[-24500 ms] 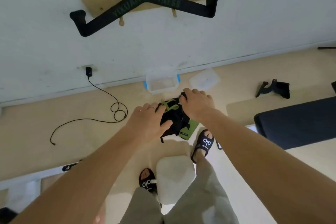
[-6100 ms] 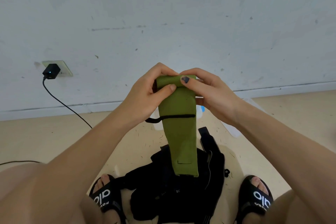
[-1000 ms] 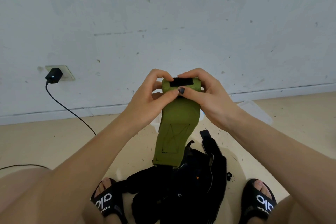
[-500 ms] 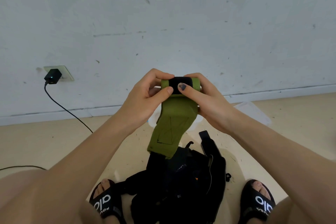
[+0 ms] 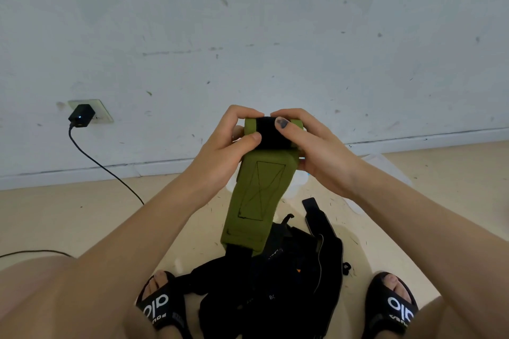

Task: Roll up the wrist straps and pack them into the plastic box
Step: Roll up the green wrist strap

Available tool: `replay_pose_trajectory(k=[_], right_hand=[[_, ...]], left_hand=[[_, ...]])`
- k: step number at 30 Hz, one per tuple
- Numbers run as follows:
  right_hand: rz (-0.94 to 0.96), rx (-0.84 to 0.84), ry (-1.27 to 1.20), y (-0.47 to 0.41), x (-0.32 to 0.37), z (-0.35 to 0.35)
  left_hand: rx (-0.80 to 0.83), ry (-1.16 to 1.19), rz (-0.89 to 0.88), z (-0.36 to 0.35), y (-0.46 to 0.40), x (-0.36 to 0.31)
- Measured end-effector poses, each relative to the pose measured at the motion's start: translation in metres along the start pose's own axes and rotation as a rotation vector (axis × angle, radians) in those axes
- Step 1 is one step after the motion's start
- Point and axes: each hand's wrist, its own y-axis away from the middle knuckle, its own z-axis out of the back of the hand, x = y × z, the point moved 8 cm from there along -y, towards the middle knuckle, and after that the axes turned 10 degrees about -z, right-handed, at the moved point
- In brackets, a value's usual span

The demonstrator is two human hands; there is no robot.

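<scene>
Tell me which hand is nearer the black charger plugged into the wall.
Left. The left hand grips the green strap, on the charger's side; the right hand grips the strap's far end.

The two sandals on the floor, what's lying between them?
In the head view, a heap of black straps lies on the floor between the left sandal and the right sandal. The green strap's loose end hangs above it.
</scene>
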Motion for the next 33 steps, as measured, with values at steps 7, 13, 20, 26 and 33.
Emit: replay_pose_trajectory(k=[7, 13, 20, 26, 33], right_hand=[[0.175, -0.008, 0.085, 0.005, 0.005, -0.005], [0.096, -0.013, 0.030, 0.003, 0.001, -0.003], [0.034, -0.025, 0.049, 0.006, 0.002, -0.006], [0.062, 0.013, -0.012, 0.007, 0.006, -0.006], [-0.041, -0.031, 0.046, 0.002, -0.005, -0.005]], left_hand=[[0.030, 0.045, 0.079, -0.005, -0.002, 0.009], [-0.019, 0.059, 0.041, -0.001, -0.004, 0.005], [-0.022, 0.028, -0.019, 0.004, -0.003, 0.001], [-0.023, 0.100, 0.063, -0.003, -0.003, 0.010], [0.018, 0.012, -0.021, -0.002, -0.001, 0.000]])
